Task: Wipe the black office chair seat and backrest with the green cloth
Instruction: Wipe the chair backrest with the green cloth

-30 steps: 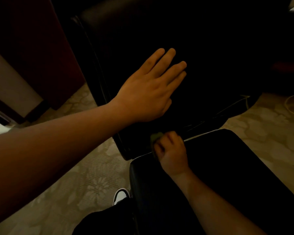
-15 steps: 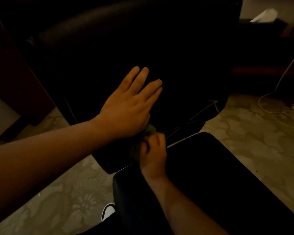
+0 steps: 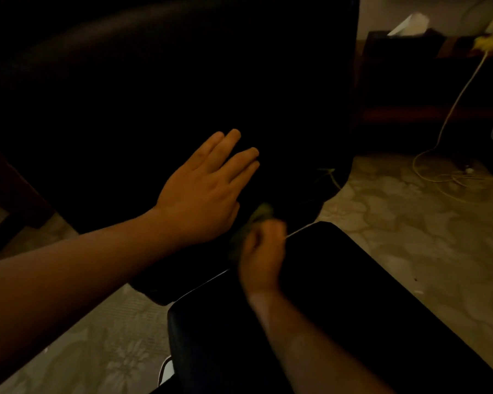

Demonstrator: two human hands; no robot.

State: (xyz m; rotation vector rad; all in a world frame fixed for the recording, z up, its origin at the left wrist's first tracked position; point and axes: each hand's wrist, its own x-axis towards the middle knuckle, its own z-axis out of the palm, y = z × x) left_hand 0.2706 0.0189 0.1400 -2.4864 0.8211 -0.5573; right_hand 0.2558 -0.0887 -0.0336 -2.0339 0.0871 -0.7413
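Observation:
The scene is dim. The black chair backrest (image 3: 160, 89) fills the upper left and centre, and the black seat (image 3: 339, 294) lies at the lower right. My left hand (image 3: 202, 191) lies flat on the lower backrest, fingers straight and slightly apart, holding nothing. My right hand (image 3: 261, 251), blurred by motion, is clenched on the green cloth (image 3: 256, 220), which bunches out above its fingers at the gap where the backrest meets the seat's rear edge.
Patterned pale floor (image 3: 427, 223) surrounds the chair. Yellowish cables (image 3: 450, 177) trail across the floor at right, below dark low furniture (image 3: 427, 89). A dark cabinet (image 3: 3, 189) stands at the left edge. A white shoe tip (image 3: 165, 368) shows beside the seat's front.
The view has shifted, so the chair and both hands sit further left and lower in frame. My right hand has kept rubbing the cloth at the backrest base; my left hand stays flat.

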